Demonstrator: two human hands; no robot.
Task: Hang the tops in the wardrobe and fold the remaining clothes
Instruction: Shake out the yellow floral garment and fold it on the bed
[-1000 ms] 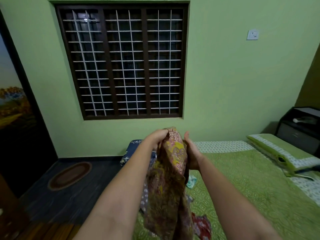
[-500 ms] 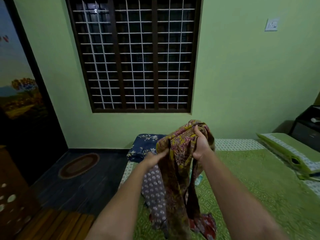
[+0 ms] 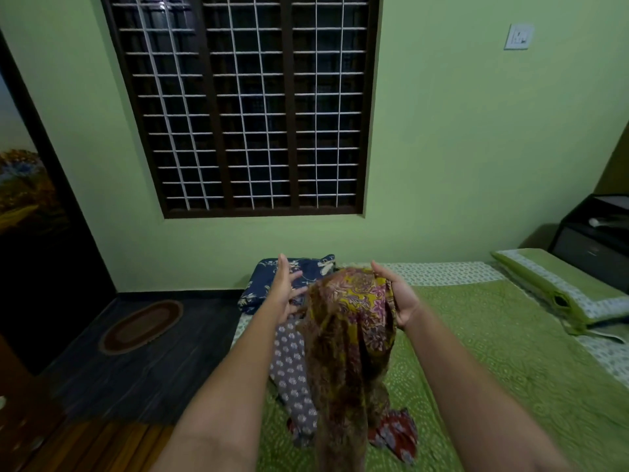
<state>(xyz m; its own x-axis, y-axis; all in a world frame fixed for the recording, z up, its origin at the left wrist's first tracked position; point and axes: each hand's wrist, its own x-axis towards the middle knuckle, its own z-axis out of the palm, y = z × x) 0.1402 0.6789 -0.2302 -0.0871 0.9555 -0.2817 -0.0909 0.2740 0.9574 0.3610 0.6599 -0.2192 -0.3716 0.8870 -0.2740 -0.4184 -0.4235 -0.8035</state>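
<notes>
Right hand (image 3: 400,303) grips garment (image 3: 350,335); left hand (image 3: 284,289) spread, empty. Nothing hung yet; clothes (image 3: 294,376) unfolded on bed (image 3: 510,352).

1. You've got a barred window (image 3: 245,107) in the green wall, switch plate (image 3: 518,37) upper right.
2. Oval rug (image 3: 141,327) on the dark floor.
3. Green pillow (image 3: 558,284) at the bed's right edge, black cabinet (image 3: 592,247) behind.

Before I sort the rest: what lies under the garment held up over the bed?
Under the yellow-brown floral garment lie a grey dotted cloth and a red printed cloth on the green bedspread. Anything directly behind it is hidden.
</notes>
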